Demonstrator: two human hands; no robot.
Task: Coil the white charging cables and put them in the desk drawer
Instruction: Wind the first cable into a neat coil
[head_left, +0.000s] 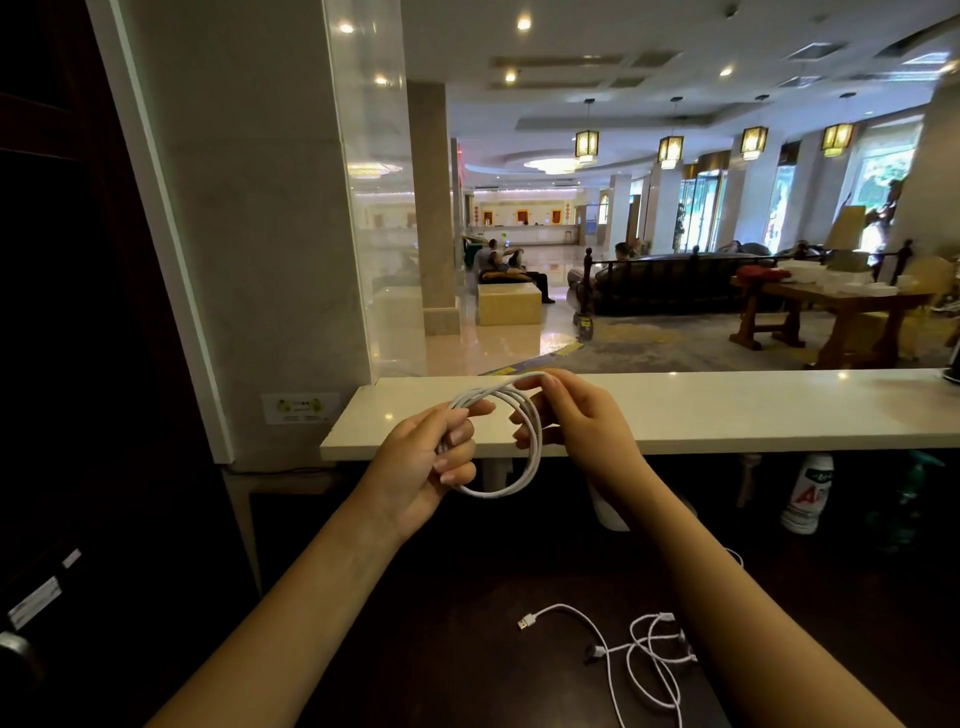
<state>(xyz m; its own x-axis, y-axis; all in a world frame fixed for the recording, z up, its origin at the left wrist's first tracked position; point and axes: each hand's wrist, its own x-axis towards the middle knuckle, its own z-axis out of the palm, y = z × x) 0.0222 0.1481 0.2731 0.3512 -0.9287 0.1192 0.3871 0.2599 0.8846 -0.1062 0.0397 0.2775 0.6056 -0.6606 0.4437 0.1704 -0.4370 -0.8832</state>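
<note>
Coiled white cable (506, 441) gripped by both hands: left fingers (457, 460) curled around it, right fingers (540, 384) pinching its top.

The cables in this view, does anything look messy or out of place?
Yes. One white cable lies loose and tangled on the dark desk, uncoiled. The other cable is looped neatly between both hands.

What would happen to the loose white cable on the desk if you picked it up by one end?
The loose cable would probably dangle floppily, since it lies in limp tangled curves. It looks thin, so likely light. Its loops might snag and lift together.
</note>
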